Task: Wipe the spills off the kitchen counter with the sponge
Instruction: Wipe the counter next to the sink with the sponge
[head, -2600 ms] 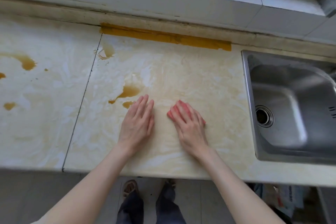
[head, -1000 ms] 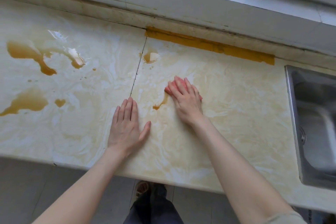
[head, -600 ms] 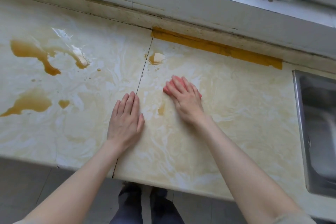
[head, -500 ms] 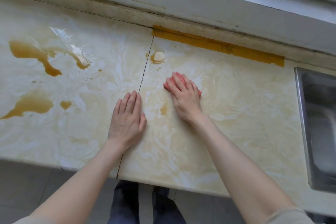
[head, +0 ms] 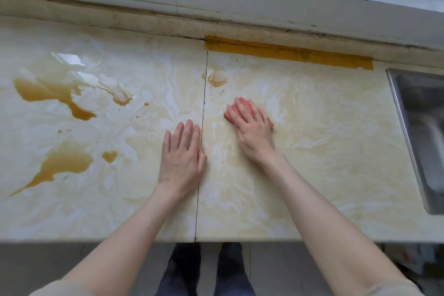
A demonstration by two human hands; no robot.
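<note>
Your right hand lies flat on the pink sponge, just right of the frame's centre, fingers straight, close together and pressed down on it rather than curled round it. Only two bits of the sponge show: a corner past your fingertips toward the upper left and a sliver at the right edge of the hand. From those two bits its long axis seems to run from upper left to lower right, but most of it is hidden, so you cannot be sure of its shape.

Your left hand rests palm down on the table, at centre frame, fingers extended and nearly together, holding nothing. It lies just left of the dark seam that runs up the table, with the thumb side touching that line. The two hands are near each other but apart.

Brown spills sit well to the left: a long pool at the upper left, a second pool lower left with a thin tail toward the frame's left edge, and a small drop beside it. A smaller ring-shaped puddle sits just right of the seam, above the sponge. A strip of yellow tape runs along the back edge, and the steel sink shows at the right edge.
</note>
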